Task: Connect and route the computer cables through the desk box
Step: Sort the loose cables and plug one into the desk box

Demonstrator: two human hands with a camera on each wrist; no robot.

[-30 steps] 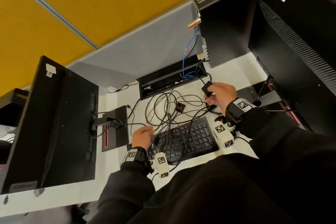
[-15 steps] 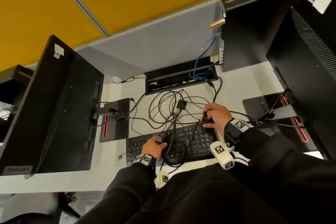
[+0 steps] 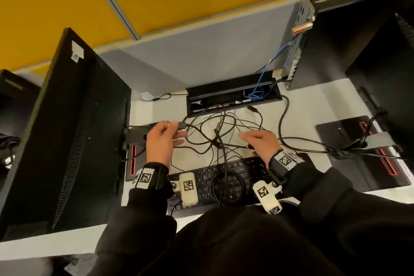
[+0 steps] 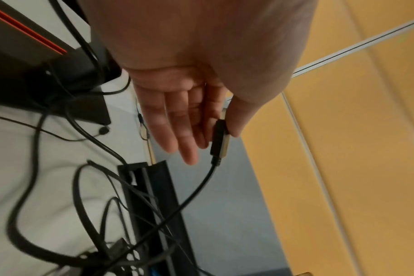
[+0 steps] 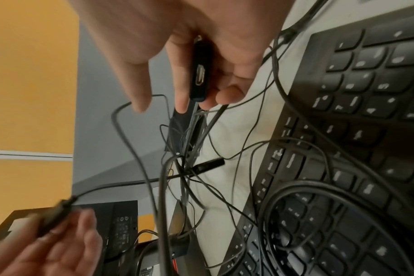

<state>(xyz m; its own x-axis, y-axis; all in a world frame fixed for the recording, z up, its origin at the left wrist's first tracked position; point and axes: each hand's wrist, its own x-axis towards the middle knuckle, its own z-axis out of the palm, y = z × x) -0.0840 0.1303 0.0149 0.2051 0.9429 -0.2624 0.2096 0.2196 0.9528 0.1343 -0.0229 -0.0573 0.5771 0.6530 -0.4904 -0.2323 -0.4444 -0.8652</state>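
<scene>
A tangle of black cables (image 3: pixel 220 134) lies on the white desk between the keyboard (image 3: pixel 226 178) and the open black desk box (image 3: pixel 233 93). My left hand (image 3: pixel 179 134) is raised left of the tangle. Its thumb and forefinger pinch a black cable plug (image 4: pixel 219 138), and the other fingers (image 4: pixel 177 134) are straight. My right hand (image 3: pixel 251 144) hovers right of the tangle, fingers curled round a small black adapter (image 5: pixel 200 74) with an open port facing the camera. The left hand and its plug (image 5: pixel 57 214) show blurred in the right wrist view.
A black monitor (image 3: pixel 67 130) stands at the left and another (image 3: pixel 392 69) at the right, each on a black base. A computer tower (image 3: pixel 298 51) stands behind the desk box, with a blue cable (image 3: pixel 259 87) running into the box. A grey partition (image 3: pixel 201 56) backs the desk.
My left hand has left the keyboard, moved up and left, and now pinches a cable plug. My right hand came down from near the desk box, still holding the adapter.
</scene>
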